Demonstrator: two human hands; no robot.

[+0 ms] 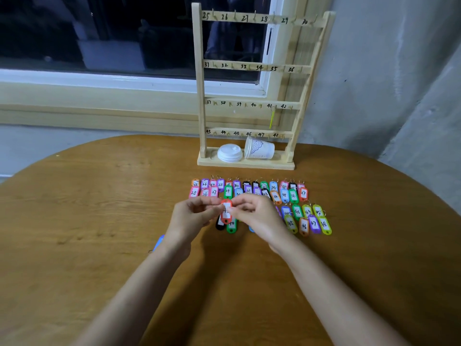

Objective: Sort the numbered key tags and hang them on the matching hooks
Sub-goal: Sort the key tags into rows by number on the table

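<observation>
The round brown wood-grain table (99, 196) carries a pale wooden hook rack with four numbered rails (245, 166), which stands on its flat base at the far side of the top. Just in front of the rack's base lies a double row of coloured plastic key tags (284, 194), numbered from 25 to 37, side by side and partly overlapping. Nearer still, below the rack's right post, lies a cluster of green, yellow-green, orange and purple tags (313, 223) numbered in the forties. Below the rack's left post a black tag (219, 226) and a green tag marked 40 (231, 227) lie side by side. Farther from the rack and to its left, a light blue tag (159, 242) shows only in part.
</observation>
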